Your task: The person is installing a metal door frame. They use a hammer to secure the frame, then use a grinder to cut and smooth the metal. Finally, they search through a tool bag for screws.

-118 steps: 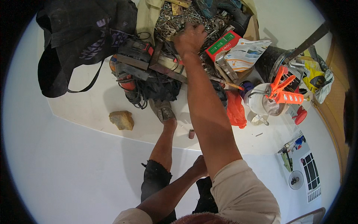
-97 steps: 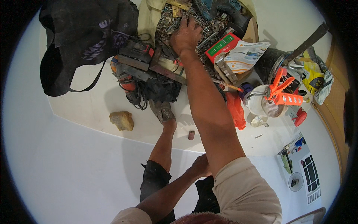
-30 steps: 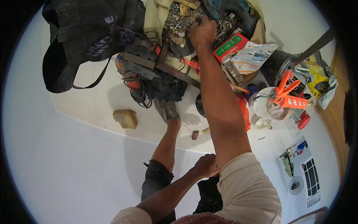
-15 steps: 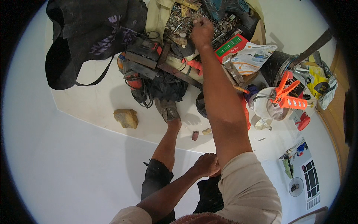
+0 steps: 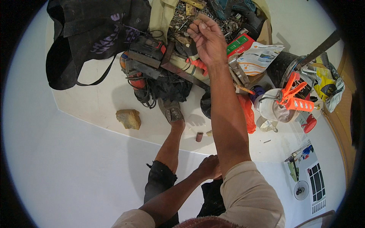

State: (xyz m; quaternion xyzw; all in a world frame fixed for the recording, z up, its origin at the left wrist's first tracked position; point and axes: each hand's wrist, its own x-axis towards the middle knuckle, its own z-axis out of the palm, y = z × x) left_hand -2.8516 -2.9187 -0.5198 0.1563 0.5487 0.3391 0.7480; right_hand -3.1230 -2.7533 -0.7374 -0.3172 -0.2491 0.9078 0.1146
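Over the heap of mixed screws and small metal hardware (image 5: 181, 23) is my right hand (image 5: 210, 42). Its palm is turned up and the fingers curl in toward the thumb; anything between them is too small to name. The hardware lies on a pale yellow cloth or bag (image 5: 159, 19), with brassy metal plates (image 5: 190, 9) at its far side. My left hand (image 5: 208, 167) rests closed by my knee, its fingertips partly hidden behind my right arm.
A cordless power tool (image 5: 146, 51) and a black bag (image 5: 95, 30) are at left. To the right sit a red-and-green box (image 5: 240, 45), a white bucket (image 5: 270, 102) and an orange caulking gun (image 5: 294, 95). A stone chunk (image 5: 128, 119) lies near my shoe (image 5: 172, 111).
My right hand has lifted from the hardware heap, drawn slightly toward me and turned palm up. My left hand has stayed in place.
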